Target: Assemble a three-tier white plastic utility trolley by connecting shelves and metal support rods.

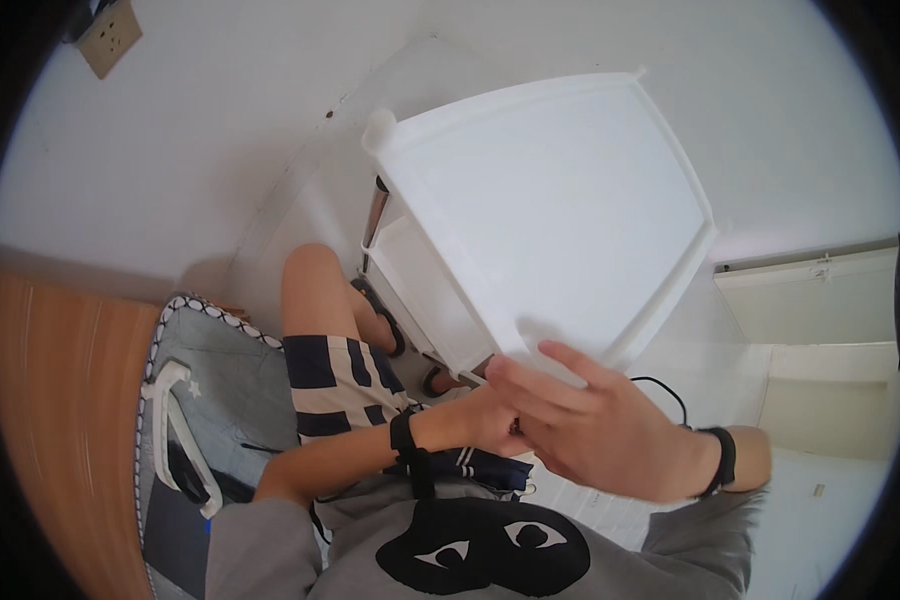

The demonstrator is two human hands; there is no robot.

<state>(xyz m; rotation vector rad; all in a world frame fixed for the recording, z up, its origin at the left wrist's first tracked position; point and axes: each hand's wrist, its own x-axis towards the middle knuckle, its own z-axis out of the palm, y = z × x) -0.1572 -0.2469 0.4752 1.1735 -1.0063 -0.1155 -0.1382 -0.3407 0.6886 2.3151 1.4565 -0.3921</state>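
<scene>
A white shelf rack stands tilted in front of me, its broad top panel facing up and a lower white tier showing at its left side. Both my hands meet at its near corner. My right hand lies over that corner, its fingers bent around the edge and one finger stretched along the panel. Just below, my left hand is closed against the right palm. Its fingertips are hidden, and a small dark spot between the hands is too small to name. A shiny metal post joins the tiers at the far left corner.
On the left, a grey mat with a patterned border holds a white frame-like part. Wood-look boards lie beyond it. White walls close in behind the rack. A dark cable curves beside my right hand, and a white cabinet stands at right.
</scene>
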